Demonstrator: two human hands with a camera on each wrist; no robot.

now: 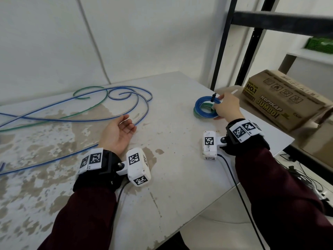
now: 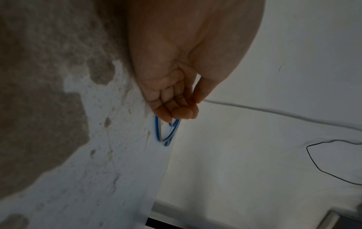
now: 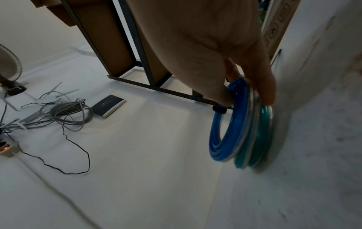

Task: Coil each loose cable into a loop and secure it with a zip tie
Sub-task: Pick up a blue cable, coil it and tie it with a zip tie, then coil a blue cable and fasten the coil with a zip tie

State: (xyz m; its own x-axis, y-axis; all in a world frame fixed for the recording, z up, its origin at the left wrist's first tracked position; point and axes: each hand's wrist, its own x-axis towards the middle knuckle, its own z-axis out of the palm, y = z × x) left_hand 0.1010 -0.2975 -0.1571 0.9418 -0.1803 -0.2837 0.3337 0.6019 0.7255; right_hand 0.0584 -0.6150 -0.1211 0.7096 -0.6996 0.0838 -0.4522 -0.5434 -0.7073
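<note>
A coiled blue cable (image 1: 201,103) bound by a black zip tie (image 1: 213,97) lies on a coiled green cable (image 1: 197,114) at the table's far right. My right hand (image 1: 219,105) grips the blue coil (image 3: 225,131) at its rim, thumb inside the loop and fingers (image 3: 264,86) outside, above the green coil (image 3: 260,139); the tie (image 3: 220,108) sits by the thumb. A thin white strip (image 1: 234,91) pokes out past that hand. My left hand (image 1: 128,123) lies palm up and open on the table, beside a loose blue cable (image 1: 126,91). A loose green cable (image 1: 90,88) lies with it.
The worn white table (image 1: 171,159) ends close to the right of the coils. Beyond it stand a cardboard box (image 1: 284,100) and a black shelf frame (image 1: 223,51). On the floor lie grey cables (image 3: 66,113), a dark booklet (image 3: 108,106) and a power strip (image 3: 7,148).
</note>
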